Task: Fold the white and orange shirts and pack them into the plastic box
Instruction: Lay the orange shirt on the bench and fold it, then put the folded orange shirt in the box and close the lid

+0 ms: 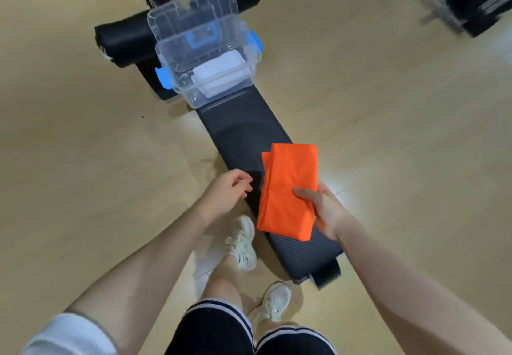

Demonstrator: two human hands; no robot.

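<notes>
Dark padded bench on wood floor; black foam rollers behind; white sneakers.

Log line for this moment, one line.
right hand grips folded orange shirt | left hand free | white shirt in plastic box | lid open

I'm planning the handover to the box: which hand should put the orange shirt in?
Right. The right hand already grips the folded orange shirt; the left hand holds nothing.
</notes>
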